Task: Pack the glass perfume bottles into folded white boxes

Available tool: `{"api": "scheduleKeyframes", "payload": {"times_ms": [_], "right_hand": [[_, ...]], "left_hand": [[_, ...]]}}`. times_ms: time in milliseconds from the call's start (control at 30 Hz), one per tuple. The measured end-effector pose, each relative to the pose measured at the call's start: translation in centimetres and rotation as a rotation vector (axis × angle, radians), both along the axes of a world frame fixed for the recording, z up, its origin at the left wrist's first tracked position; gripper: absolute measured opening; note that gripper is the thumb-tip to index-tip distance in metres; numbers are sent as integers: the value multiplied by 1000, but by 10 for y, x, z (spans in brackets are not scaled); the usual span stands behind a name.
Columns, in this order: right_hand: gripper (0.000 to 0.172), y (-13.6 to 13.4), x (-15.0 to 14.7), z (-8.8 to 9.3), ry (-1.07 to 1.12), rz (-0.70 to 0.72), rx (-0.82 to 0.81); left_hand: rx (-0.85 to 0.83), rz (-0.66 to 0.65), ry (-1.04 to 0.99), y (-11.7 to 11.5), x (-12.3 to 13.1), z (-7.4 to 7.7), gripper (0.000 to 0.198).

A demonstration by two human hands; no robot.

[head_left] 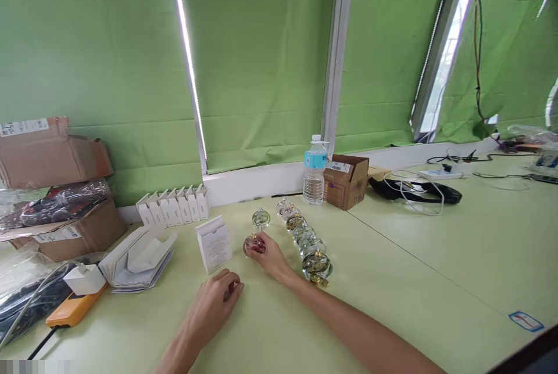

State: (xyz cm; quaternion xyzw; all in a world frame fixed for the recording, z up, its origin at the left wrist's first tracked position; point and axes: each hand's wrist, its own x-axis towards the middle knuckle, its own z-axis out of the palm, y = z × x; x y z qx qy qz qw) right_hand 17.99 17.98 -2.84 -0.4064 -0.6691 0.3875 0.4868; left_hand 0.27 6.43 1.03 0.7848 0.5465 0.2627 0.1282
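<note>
My right hand (pixel 269 256) reaches across the pale green table (pixel 414 281) and wraps its fingers round a small round pink glass bottle (pixel 253 244). Just behind it stands a second round clear bottle (pixel 260 219). A row of several similar clear and gold bottles (pixel 305 240) runs along the right side of my right wrist. My left hand (pixel 214 303) rests on the table with fingers curled under, just in front of an upright open white carton (pixel 213 244); whether anything is in it is hidden.
A stack of flat white cartons (pixel 137 259) lies left, and folded white boxes (pixel 174 207) line the wall. A water bottle (pixel 314 170) and small cardboard box (pixel 346 180) stand behind. Cardboard boxes and bags crowd the far left; cables (pixel 414 191) lie at right.
</note>
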Motion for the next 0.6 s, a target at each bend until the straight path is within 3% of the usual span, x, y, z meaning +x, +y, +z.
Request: {"api": "scheduleKeyframes", "payload": {"times_ms": [233, 400, 533, 600], "right_hand": [[28, -50, -7, 10, 51, 211, -55], [28, -67, -4, 18, 35, 316, -80], [68, -70, 7, 27, -2, 463, -168], [73, -70, 13, 34, -33, 487, -191]], "left_hand": [[14, 169, -167, 12, -7, -10, 34], [-66, 68, -285, 10, -8, -4, 43], [-108, 55, -358, 8, -4, 1, 42], [-103, 69, -365, 8, -2, 2, 38]]}}
